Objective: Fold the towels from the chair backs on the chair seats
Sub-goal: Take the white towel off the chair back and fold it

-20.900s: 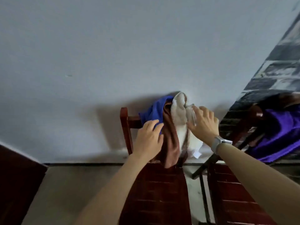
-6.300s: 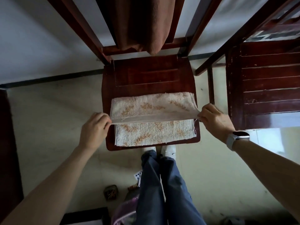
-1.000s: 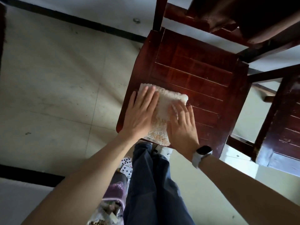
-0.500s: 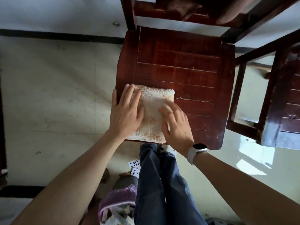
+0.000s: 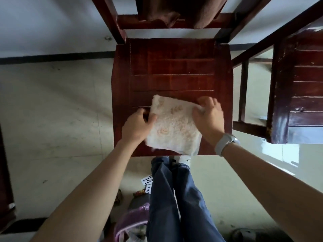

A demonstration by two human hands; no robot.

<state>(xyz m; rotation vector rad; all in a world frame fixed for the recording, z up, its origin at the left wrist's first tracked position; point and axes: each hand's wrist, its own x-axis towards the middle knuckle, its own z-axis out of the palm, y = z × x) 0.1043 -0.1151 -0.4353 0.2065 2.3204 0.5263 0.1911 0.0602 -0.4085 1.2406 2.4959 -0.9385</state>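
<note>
Cream terry hides the fingertips of both hands: the left hand (image 5: 138,125) curls round the left edge of the folded towel (image 5: 173,126), thumb on top, and the right hand (image 5: 208,117) grips its far right corner. The towel lies tilted on the front of the dark red chair seat (image 5: 172,67). A brown towel (image 5: 176,11) on the chair back is cut off above.

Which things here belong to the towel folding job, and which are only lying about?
Job: folded white towel, left hand, right hand, chair seat, brown towel on the chair back.

Lying about: playing cards, purple bag, second chair.
</note>
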